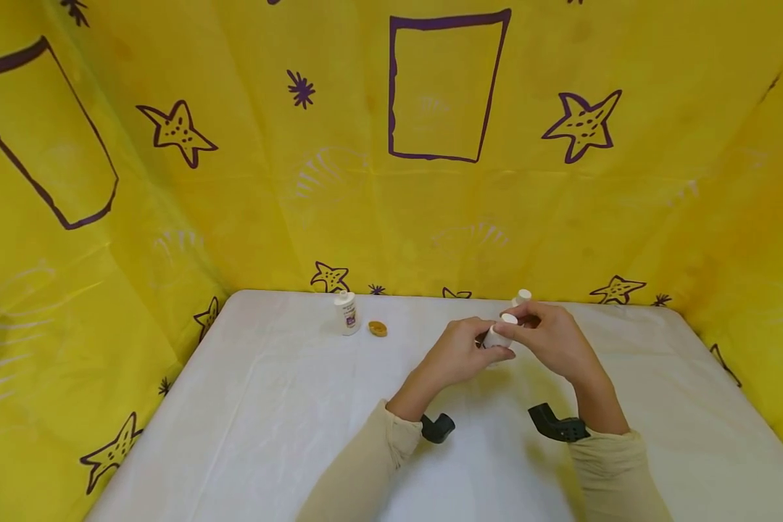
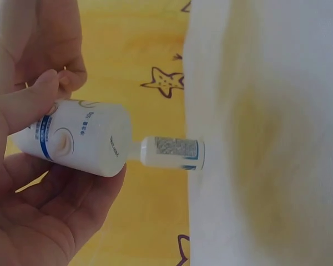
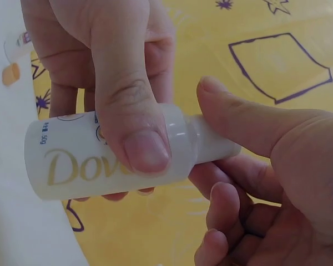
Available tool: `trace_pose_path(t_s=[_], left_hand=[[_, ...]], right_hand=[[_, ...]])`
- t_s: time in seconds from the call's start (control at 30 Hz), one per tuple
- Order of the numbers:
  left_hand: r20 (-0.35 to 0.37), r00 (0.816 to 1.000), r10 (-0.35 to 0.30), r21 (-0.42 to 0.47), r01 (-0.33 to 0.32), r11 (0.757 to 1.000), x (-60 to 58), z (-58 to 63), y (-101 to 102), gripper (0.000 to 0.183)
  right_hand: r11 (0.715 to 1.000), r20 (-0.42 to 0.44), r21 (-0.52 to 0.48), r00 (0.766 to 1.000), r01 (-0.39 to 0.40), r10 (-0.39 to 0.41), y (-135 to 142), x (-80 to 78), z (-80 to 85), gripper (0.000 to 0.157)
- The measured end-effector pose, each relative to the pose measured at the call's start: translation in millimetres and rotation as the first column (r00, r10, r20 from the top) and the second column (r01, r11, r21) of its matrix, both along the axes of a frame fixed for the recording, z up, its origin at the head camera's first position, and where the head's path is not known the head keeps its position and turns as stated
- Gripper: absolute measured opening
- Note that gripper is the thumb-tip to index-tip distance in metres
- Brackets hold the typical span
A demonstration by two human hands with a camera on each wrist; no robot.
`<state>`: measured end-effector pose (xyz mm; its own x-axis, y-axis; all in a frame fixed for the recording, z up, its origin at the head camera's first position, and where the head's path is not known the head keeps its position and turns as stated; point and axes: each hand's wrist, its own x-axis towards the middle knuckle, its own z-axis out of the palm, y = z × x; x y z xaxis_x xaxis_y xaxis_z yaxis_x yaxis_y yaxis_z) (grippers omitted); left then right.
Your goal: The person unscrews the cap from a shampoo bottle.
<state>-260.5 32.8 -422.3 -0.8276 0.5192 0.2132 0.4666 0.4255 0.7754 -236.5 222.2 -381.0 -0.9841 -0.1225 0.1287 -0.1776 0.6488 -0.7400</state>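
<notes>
A white Dove bottle (image 3: 77, 166) is gripped by my left hand (image 1: 460, 351) above the table, its thumb laid across the printed side. My right hand (image 1: 554, 337) pinches the bottle's white cap (image 3: 213, 144) between thumb and fingers. In the left wrist view the bottle's base faces the table. Just behind both hands stands a smaller white bottle (image 2: 172, 153) with a grey and blue label, partly hidden by the right hand in the head view.
Farther left on the white-covered table (image 1: 267, 420) stands another white bottle (image 1: 346, 319) with a printed label. Beside it lies a small orange-brown object (image 1: 378, 329). Yellow patterned cloth (image 1: 365, 217) walls off the back and sides.
</notes>
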Motion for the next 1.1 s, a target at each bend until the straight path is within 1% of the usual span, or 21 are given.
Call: trace_pose_path(t_s=[0.17, 0.23, 0.5, 0.7, 0.83, 0.97, 1.1], left_hand=[[-0.046, 0.999, -0.024, -0.012, 0.023, 1.000, 0.8, -0.4, -4, 0.028], [-0.050, 0.998, -0.036, -0.008, 0.035, 0.999, 1.3, 0.0, -5, 0.028], [-0.046, 0.996, -0.080, 0.018, 0.081, 0.997, 3.4, 3.4, -6, 0.028], [-0.034, 0.993, -0.114, 0.037, 0.116, 0.993, 4.5, 2.2, -9, 0.028], [-0.026, 0.988, -0.152, 0.007, 0.153, 0.988, 0.6, 2.2, -18, 0.027], [-0.019, 0.986, -0.168, -0.025, 0.168, 0.985, -6.7, 4.7, -32, 0.026], [-0.007, 0.983, -0.185, -0.035, 0.184, 0.982, -12.3, 6.5, -47, 0.024]], right_hand=[[1.000, -0.011, -0.008, 1.000, -0.016, 0.016, 0, 2.5, -0.4, 0.039], [1.000, -0.012, -0.008, 1.000, -0.018, 0.017, 0, 3.8, 1.2, 0.038], [1.000, -0.018, -0.013, 1.000, -0.018, 0.018, 1, 10.3, 5.9, 0.038], [1.000, -0.049, -0.015, 0.999, -0.018, 0.017, -1, 14.8, 5.5, 0.035], [0.999, -0.078, -0.020, 0.997, -0.029, 0.027, -7, 16.0, 3.8, 0.031], [0.998, -0.107, -0.026, 0.993, -0.057, 0.054, -16, 14.7, 1.5, 0.027], [0.996, -0.127, -0.023, 0.988, -0.087, 0.083, -25, 14.3, -1.5, 0.023]])
